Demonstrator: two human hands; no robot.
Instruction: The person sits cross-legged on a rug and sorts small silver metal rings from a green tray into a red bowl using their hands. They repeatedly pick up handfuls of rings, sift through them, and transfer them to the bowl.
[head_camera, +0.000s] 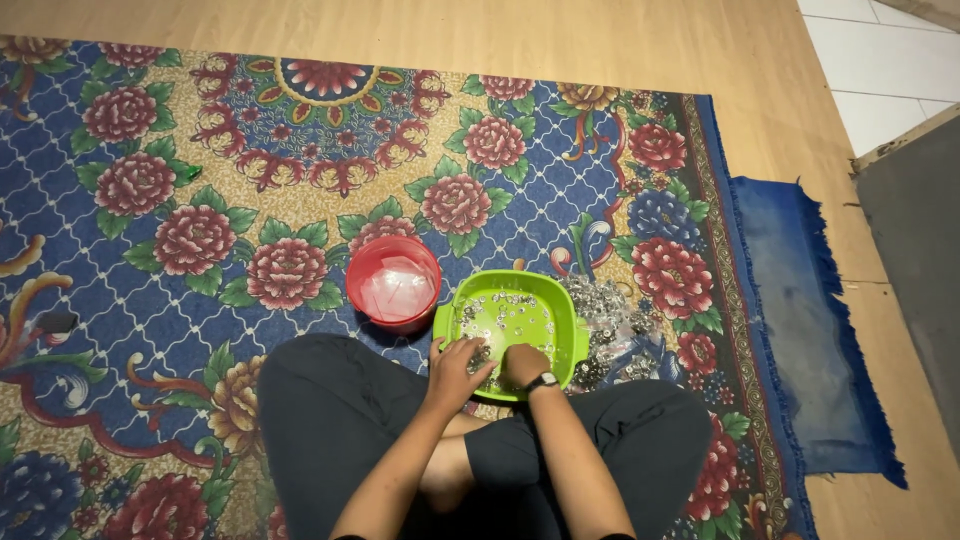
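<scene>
I sit cross-legged on a flowered carpet (250, 200). In front of my knees stands a lime-green plastic basin (566, 318) with several small shiny metal pieces (500, 312) scattered inside. My left hand (456, 372) reaches over its near rim, fingers spread and curled among the pieces. My right hand (524, 362), with a dark watch on the wrist, rests knuckles-up on the near part of the basin, fingers bent down into the pieces. What the fingers grip is too small to tell.
A red round bucket (393, 284) with clear plastic inside stands left of the basin. A clear bag of more metal pieces (610, 335) lies to its right. A blue mat (800, 330) and wooden floor (700, 50) lie beyond the carpet.
</scene>
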